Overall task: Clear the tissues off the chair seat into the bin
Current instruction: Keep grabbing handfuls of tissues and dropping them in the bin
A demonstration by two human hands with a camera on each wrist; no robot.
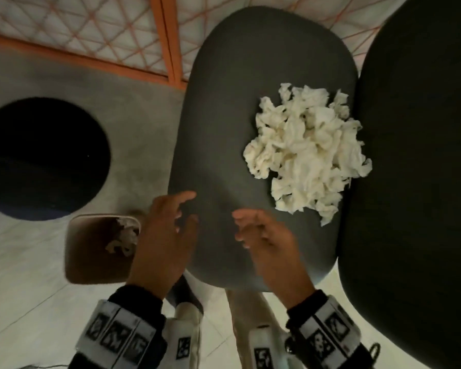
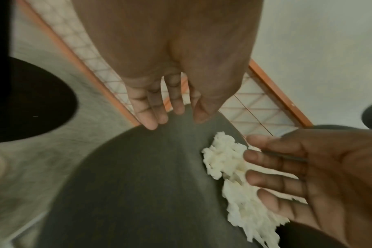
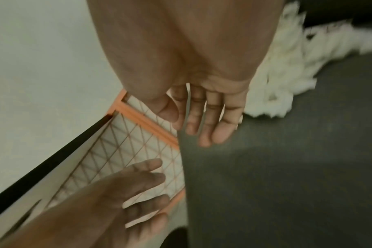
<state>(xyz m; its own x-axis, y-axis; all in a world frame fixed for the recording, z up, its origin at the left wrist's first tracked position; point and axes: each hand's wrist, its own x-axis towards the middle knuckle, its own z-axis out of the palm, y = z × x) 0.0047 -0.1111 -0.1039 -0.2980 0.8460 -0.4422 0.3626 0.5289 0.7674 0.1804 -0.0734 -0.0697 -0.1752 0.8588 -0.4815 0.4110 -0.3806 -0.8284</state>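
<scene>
Left hand (image 1: 163, 235) fingers spread, right hand (image 1: 266, 241) empty

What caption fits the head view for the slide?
Both hands, left and right, open and empty above the chair seat; tissue pile waiting, bin on the floor at the left.
</scene>
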